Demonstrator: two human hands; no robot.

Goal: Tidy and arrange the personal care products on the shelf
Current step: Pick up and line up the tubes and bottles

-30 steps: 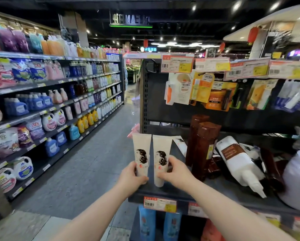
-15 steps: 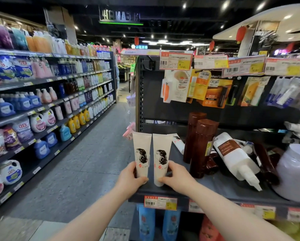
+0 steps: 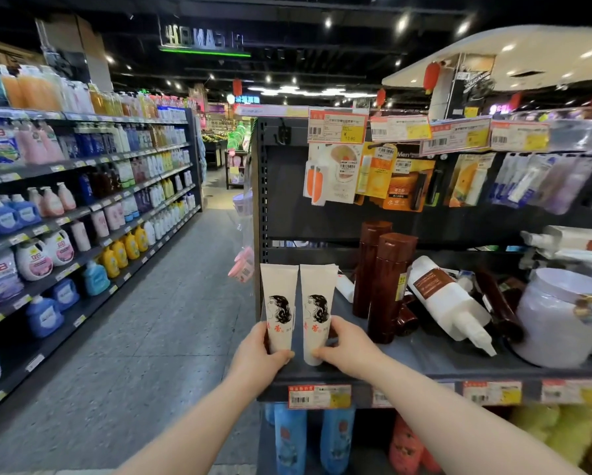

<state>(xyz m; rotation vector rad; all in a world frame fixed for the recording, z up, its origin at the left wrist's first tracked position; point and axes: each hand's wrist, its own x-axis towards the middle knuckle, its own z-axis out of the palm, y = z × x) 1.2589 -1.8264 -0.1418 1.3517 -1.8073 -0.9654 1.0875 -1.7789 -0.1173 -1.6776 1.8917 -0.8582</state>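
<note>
Two white tubes printed with a dark-haired head stand upright side by side, cap down, at the front left corner of the dark shelf [image 3: 421, 361]. My left hand [image 3: 258, 353] grips the base of the left tube [image 3: 278, 296]. My right hand [image 3: 347, 349] grips the base of the right tube [image 3: 317, 296]. The two tubes almost touch. To their right stand two tall brown bottles [image 3: 387, 286]. Beyond those, a white bottle with a brown label [image 3: 445, 299] lies tipped over among fallen brown bottles.
A large pale lidded jar [image 3: 558, 313] sits at the shelf's right. Carded items [image 3: 376, 173] hang from hooks above. Price tags [image 3: 318, 395] line the shelf edge, with blue bottles [image 3: 289, 440] below. An aisle floor [image 3: 144, 337] and detergent shelves [image 3: 65, 217] lie left.
Both hands stay on the tube bases. The view has shifted slightly, so the shelf sits a little further left in frame; the tubes stand in the same spot.
</note>
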